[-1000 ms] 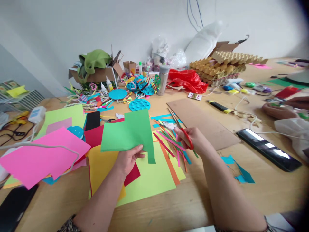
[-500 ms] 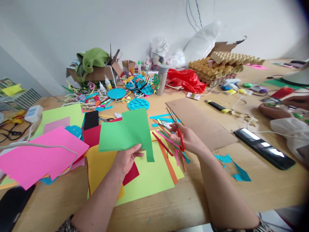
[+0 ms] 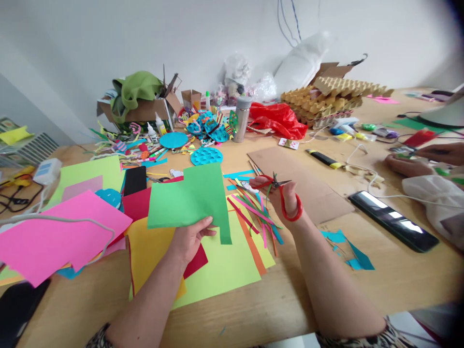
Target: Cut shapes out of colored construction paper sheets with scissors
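Green paper (image 3: 192, 195) in left hand (image 3: 189, 240)

Both forearms (image 3: 154, 297) reach forward, left hand (image 3: 191, 238) pinching, right hand's (image 3: 277, 203) thumb upright.

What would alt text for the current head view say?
The left hand holds a notched green paper sheet; the right hand holds red-handled metal scissors. Thin multicoloured paper strips lie between them on a wooden table.
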Available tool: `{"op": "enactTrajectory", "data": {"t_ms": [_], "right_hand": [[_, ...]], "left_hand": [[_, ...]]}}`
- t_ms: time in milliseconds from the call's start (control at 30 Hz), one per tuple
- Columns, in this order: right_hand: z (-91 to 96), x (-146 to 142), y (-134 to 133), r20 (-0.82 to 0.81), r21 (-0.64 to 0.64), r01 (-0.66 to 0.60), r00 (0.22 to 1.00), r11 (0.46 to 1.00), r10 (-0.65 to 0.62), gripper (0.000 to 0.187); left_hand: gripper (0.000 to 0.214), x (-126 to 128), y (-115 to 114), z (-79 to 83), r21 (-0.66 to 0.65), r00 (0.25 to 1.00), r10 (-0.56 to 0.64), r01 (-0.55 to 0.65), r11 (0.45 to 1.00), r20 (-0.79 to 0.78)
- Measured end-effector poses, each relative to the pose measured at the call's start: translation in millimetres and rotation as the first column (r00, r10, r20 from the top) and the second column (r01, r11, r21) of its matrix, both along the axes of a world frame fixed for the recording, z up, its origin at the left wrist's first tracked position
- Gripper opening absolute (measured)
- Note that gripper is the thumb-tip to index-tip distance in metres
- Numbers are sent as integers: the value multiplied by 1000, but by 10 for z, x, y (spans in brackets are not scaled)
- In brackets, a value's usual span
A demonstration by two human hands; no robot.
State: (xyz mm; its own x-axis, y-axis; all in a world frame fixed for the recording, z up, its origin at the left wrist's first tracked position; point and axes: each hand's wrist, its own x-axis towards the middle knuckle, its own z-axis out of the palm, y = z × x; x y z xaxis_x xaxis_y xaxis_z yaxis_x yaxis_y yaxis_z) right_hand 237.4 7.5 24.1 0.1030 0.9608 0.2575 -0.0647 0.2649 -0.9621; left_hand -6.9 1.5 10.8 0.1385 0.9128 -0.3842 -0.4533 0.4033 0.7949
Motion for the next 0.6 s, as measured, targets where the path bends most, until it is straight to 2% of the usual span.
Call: {"op": "enactTrajectory", "data": {"t_ms": [100, 267, 433, 500, 600], "right_hand": [[43, -34, 9, -34, 31, -27, 999, 999, 28, 78], [171, -76, -29, -27, 94, 3, 1000, 996, 0, 80], [165, -63, -17, -28, 126, -12, 999, 992, 16, 80], [138, -49, -4, -5, 107, -5, 1000, 994, 6, 74], [111, -29, -10, 70, 36, 27, 997, 999, -29, 50]], "left_hand": [[36, 5, 1, -5, -3, 1000, -1, 1, 1000, 4], [35, 12, -4, -6, 6, 1000, -10, 10, 1000, 8], [39, 14, -15, -3, 4, 1000, -14, 14, 1000, 13], [41, 15, -13, -3, 2, 1000, -20, 20, 1000, 13], [42, 17, -7, -7, 1, 1000, -27, 27, 1000, 11]]}}
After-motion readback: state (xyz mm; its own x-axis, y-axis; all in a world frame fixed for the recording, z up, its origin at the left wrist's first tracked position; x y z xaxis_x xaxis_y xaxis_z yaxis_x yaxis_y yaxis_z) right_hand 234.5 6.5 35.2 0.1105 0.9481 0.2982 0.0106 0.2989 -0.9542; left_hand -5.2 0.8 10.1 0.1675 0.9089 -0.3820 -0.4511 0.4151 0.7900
